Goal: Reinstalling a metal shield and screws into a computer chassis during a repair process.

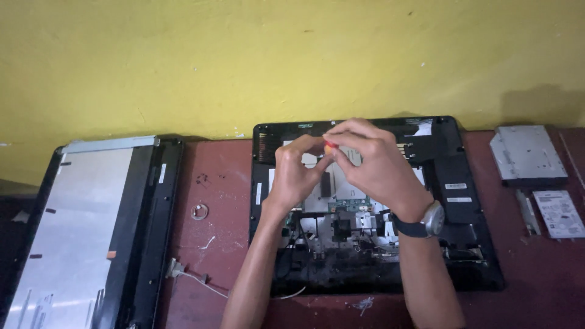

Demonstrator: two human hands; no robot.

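An opened black laptop base [469, 231] lies on the red-brown table, its circuit board [348, 207] and cables exposed. Both my hands hover over its upper middle. My right hand [378, 164], with a wristwatch [426, 222] on the wrist, pinches a small tool with a red and yellow handle [331, 146] from above. My left hand [295, 173] curls beside it, fingertips touching the same handle. The tool's tip is hidden behind my fingers.
A detached screen panel [85, 225] in a black frame lies at the left, with a cable [189, 277] trailing from it. A small metal ring [199, 211] sits between panel and base. An optical drive [529, 153], a bracket [529, 213] and a hard drive [559, 213] lie at the right. A yellow wall [244, 61] stands behind.
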